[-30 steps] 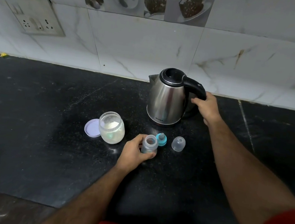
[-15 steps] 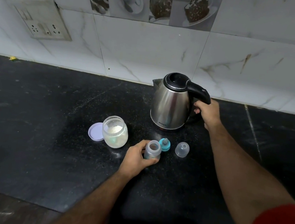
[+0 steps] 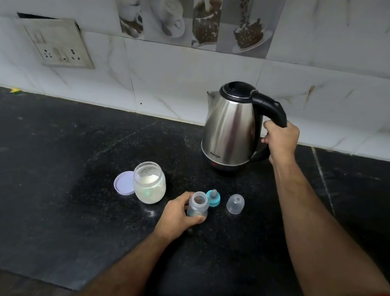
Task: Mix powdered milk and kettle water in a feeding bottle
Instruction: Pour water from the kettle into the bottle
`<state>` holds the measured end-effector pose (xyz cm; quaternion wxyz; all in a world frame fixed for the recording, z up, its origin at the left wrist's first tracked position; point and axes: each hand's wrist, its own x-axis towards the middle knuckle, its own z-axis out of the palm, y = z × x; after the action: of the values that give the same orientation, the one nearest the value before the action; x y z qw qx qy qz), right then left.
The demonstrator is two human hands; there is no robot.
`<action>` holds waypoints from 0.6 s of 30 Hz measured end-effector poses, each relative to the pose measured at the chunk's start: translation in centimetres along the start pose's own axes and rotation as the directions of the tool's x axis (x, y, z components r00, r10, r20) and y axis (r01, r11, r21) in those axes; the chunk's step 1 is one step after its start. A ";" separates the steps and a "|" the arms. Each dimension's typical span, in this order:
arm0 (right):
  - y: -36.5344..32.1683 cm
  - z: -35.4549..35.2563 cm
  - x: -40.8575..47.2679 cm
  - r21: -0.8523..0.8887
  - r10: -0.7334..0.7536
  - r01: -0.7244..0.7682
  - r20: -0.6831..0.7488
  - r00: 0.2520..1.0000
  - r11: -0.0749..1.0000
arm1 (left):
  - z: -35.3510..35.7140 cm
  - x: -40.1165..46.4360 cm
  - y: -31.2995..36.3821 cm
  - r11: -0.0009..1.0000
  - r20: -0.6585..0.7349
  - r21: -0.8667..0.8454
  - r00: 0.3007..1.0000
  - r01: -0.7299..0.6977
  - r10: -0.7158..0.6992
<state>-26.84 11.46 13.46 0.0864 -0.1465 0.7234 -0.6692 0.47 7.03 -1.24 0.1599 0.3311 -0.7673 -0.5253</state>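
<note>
A small clear feeding bottle (image 3: 198, 205) stands open and upright on the black counter, with my left hand (image 3: 177, 215) wrapped around its lower part. Just behind it lies its teal nipple ring (image 3: 213, 198), and a clear dome cap (image 3: 235, 203) sits to the right. An open glass jar of white milk powder (image 3: 149, 182) stands to the left, its lilac lid (image 3: 124, 183) lying beside it. A steel kettle (image 3: 230, 127) with a black lid stands at the back, its bottom close above or on the counter. My right hand (image 3: 281, 140) grips its black handle.
The black stone counter (image 3: 51, 180) runs up to a white marble-tiled wall. A loose socket plate (image 3: 59, 42) hangs on the wall at the left. The counter's front edge runs along the bottom left.
My right hand has closed fully around the kettle's handle. The kettle looks slightly raised. My left hand stays on the bottle. The camera has tilted up a little.
</note>
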 end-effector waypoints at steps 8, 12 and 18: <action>-6.2 -3.8 -3.0 0.098 -0.122 0.123 -0.015 0.992 0.988 | -0.1 -0.2 0.1 1.000 0.017 0.001 1.000 -0.008 0.008; -8.2 -6.2 -5.8 0.111 -0.162 0.164 -0.023 0.987 0.980 | -0.1 -0.5 0.4 1.000 0.021 -0.025 1.000 -0.005 0.006; -8.5 -9.4 -10.2 0.129 -0.166 0.168 -0.023 0.986 0.977 | -0.1 -0.7 0.6 0.999 0.014 -0.034 1.000 -0.021 0.022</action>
<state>-19.39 23.17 22.02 0.0346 -0.1967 0.6638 -0.7207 0.84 7.53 -0.54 0.1656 0.3163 -0.7630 -0.5389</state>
